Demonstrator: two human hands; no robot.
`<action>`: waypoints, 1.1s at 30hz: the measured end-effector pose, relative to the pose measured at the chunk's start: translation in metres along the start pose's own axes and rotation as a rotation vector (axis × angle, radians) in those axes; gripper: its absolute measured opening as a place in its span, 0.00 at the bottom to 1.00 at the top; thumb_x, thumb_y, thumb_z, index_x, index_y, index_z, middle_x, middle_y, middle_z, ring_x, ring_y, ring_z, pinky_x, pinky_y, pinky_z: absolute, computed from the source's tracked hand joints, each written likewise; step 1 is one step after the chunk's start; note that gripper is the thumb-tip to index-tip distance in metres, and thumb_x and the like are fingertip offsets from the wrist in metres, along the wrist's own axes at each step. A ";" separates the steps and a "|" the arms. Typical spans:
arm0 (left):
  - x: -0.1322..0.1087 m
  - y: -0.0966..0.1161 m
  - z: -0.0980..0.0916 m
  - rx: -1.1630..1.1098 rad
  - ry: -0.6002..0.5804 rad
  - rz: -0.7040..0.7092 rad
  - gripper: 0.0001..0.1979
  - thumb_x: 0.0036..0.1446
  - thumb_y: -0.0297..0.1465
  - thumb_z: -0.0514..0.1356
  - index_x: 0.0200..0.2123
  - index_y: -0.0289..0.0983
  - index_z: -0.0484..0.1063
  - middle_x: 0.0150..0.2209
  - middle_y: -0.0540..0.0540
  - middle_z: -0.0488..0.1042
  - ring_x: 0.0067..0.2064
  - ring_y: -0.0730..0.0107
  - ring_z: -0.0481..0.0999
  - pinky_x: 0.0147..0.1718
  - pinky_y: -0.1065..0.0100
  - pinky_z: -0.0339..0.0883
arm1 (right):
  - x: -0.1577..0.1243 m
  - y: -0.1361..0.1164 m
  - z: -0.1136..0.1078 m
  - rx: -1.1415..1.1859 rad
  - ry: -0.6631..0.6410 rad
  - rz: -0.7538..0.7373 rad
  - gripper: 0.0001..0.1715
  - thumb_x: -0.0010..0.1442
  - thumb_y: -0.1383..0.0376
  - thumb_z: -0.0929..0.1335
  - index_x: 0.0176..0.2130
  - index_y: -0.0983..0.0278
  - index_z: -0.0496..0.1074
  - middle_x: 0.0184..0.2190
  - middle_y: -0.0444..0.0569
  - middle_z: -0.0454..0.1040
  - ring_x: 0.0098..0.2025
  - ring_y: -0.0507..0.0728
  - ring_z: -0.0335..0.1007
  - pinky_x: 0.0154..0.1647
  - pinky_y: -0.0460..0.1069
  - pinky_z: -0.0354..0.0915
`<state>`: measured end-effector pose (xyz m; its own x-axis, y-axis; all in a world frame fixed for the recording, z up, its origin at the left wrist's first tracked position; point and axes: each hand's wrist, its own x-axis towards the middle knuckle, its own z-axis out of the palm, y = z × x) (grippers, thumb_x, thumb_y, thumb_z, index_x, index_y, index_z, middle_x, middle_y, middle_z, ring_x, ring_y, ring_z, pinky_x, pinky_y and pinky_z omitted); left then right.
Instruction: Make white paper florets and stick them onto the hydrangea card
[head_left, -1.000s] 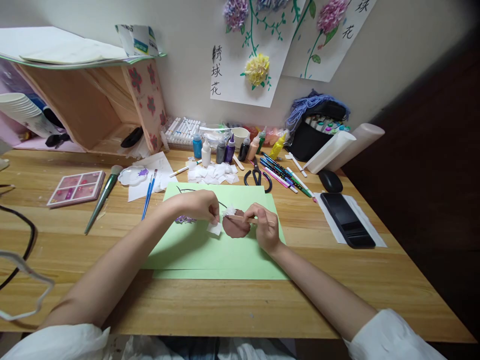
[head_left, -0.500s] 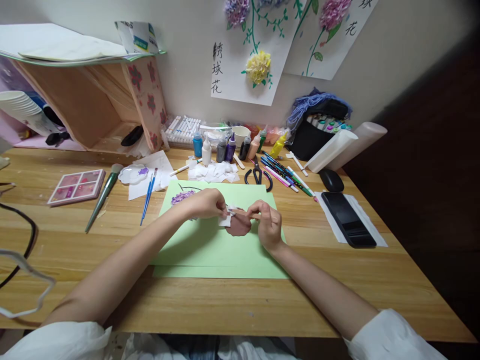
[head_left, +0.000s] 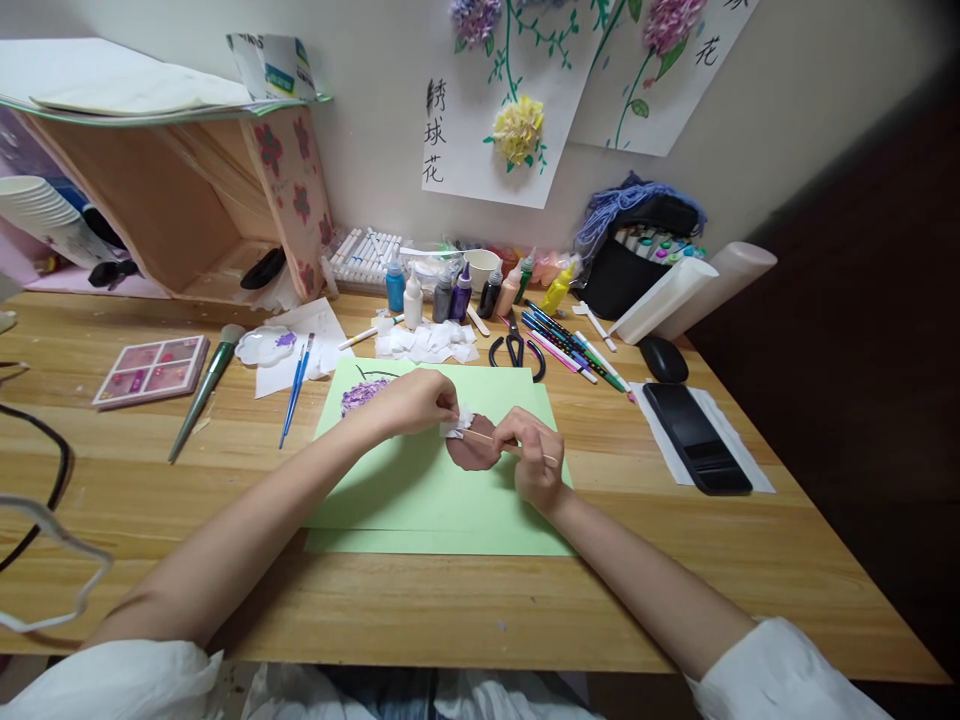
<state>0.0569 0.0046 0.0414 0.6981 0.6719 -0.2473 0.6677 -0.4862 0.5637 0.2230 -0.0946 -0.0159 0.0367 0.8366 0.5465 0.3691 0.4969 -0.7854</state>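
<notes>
My left hand (head_left: 420, 402) pinches a small white paper piece (head_left: 456, 428) at the upper left edge of a brown round shape (head_left: 472, 455). In my right hand (head_left: 536, 462) is a thin wooden craft stick (head_left: 480, 437), its far end at the paper piece over the brown shape. Both hands are above light green paper sheets (head_left: 420, 510) that lie stacked on the desk. A purple textured flower (head_left: 362, 395) on the upper left of the top sheet is partly covered by my left hand.
White paper scraps (head_left: 427, 342) lie behind the green sheets, with black-handled scissors (head_left: 514, 350) beside them. Paint bottles (head_left: 460, 295) stand in a row at the back. Brushes (head_left: 298, 390) and a paint palette (head_left: 266, 346) are left; a phone (head_left: 697, 440) is right.
The craft stick has turned more edge-on in my right hand. The white paper piece has shifted slightly up and is now tilted against the stick's end.
</notes>
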 end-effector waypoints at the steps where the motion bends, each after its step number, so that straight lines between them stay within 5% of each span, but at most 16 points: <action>1: 0.000 0.001 0.000 0.005 0.004 0.002 0.11 0.46 0.28 0.55 0.31 0.34 0.76 0.30 0.46 0.77 0.28 0.71 0.70 0.24 0.73 0.55 | 0.001 0.000 0.001 -0.002 -0.004 0.005 0.30 0.65 0.57 0.50 0.19 0.61 0.64 0.17 0.46 0.66 0.23 0.54 0.60 0.28 0.51 0.58; 28: 0.000 -0.003 -0.004 0.034 0.035 -0.051 0.11 0.46 0.28 0.55 0.32 0.34 0.76 0.32 0.45 0.77 0.31 0.70 0.72 0.26 0.73 0.58 | 0.004 0.003 0.004 -0.073 0.041 0.038 0.28 0.66 0.61 0.51 0.21 0.62 0.64 0.18 0.45 0.66 0.24 0.53 0.61 0.28 0.49 0.57; 33: -0.003 -0.003 -0.007 0.112 0.021 -0.117 0.12 0.48 0.35 0.57 0.30 0.34 0.76 0.28 0.44 0.76 0.27 0.71 0.69 0.23 0.72 0.54 | 0.004 0.004 0.005 -0.078 0.062 0.071 0.28 0.66 0.61 0.52 0.20 0.62 0.64 0.18 0.45 0.65 0.23 0.52 0.62 0.27 0.49 0.58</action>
<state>0.0515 0.0080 0.0457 0.6091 0.7385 -0.2892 0.7696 -0.4624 0.4402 0.2203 -0.0883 -0.0178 0.1213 0.8520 0.5092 0.4342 0.4158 -0.7991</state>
